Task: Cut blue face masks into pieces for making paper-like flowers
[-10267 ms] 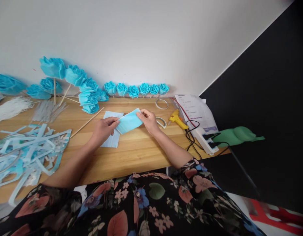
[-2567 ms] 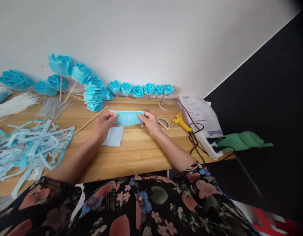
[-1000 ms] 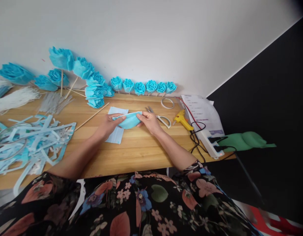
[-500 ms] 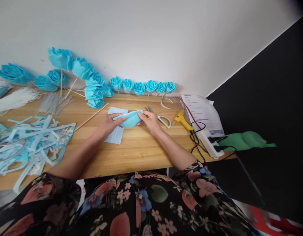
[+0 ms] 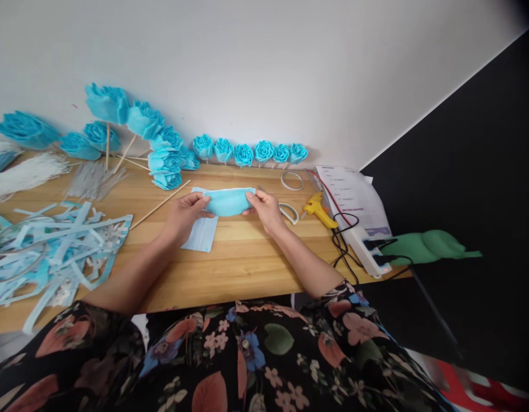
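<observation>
Between my two hands a piece of light blue fabric [image 5: 229, 203] is stretched flat, its lower edge curved and a pale strip along its top. My left hand [image 5: 187, 214] pinches its left end between thumb and fingers. The right end is pinched by my right hand [image 5: 265, 210]. Under and behind the left hand, a paler blue rectangular sheet [image 5: 203, 234] lies on the wooden table [image 5: 247, 263], partly covered. Just right of my right hand are scissors [image 5: 290, 213]; their blades are mostly hidden behind it.
Blue fabric roses [image 5: 263, 151] line the wall, several on sticks. Blue strip scraps [image 5: 67, 246] heap at left near a wooden stick [image 5: 161, 203]. At right are a tape roll [image 5: 292, 181], a yellow glue gun [image 5: 319, 209], papers [image 5: 350, 194] and a power strip [image 5: 367, 252] with cables.
My left hand has slid to the left end of the fabric, which is now drawn out wider and more level. My right hand has shifted slightly right, covering the scissor blades more.
</observation>
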### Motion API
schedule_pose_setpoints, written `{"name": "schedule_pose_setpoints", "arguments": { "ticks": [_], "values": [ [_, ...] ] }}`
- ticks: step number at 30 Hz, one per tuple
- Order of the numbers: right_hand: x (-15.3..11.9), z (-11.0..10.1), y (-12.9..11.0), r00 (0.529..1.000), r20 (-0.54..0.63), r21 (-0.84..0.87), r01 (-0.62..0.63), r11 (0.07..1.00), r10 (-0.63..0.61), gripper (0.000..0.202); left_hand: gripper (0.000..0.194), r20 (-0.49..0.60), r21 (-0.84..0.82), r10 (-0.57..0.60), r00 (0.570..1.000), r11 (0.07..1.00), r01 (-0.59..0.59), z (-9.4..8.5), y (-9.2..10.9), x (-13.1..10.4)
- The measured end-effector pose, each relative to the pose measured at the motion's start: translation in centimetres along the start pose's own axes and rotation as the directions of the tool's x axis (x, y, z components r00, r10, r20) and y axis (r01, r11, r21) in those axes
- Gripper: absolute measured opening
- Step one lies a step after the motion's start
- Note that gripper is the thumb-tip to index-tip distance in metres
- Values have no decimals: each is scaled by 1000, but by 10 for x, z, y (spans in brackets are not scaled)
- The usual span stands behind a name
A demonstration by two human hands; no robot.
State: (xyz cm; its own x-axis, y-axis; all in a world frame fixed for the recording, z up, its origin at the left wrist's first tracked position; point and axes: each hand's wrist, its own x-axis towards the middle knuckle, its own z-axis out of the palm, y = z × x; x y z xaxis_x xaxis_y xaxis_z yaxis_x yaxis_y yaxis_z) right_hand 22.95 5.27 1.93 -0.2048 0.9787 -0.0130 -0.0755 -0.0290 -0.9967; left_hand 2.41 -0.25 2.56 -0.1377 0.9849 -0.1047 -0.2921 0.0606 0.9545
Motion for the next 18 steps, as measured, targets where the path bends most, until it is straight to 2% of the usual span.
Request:
{"name": "schedule_pose_setpoints", "arguments": {
  "ticks": [5,7,8,10,12,13,15,18],
  "values": [
    [-1,-3,2,996,-21,-177,77,981,-82,43,37,17,124,14,1000,992,-16,-2,1,1],
    [-4,-4,1,987,-19,-279,147,949,-158,41,33,-7,227,86,996,970,-82,-4,1,2],
    [-6,-4,-1,979,-16,-338,185,923,-202,40,28,-21,294,158,987,945,-145,-5,2,2],
    [-11,-3,-4,956,14,-454,266,851,-292,39,23,-13,452,361,932,834,-317,-5,6,-1],
    [-16,-1,-8,926,88,-521,356,776,-366,35,37,76,603,539,839,646,-469,-2,12,-6],
    [-18,1,-9,910,138,-534,401,745,-391,32,41,138,651,574,807,562,-511,-1,14,-9],
    [-23,4,-11,879,241,-544,474,693,-412,28,42,264,698,573,776,442,-564,3,17,-14],
    [-29,7,-13,842,360,-574,540,616,-402,29,35,407,707,508,759,351,-614,6,15,-14]
  ]
}}
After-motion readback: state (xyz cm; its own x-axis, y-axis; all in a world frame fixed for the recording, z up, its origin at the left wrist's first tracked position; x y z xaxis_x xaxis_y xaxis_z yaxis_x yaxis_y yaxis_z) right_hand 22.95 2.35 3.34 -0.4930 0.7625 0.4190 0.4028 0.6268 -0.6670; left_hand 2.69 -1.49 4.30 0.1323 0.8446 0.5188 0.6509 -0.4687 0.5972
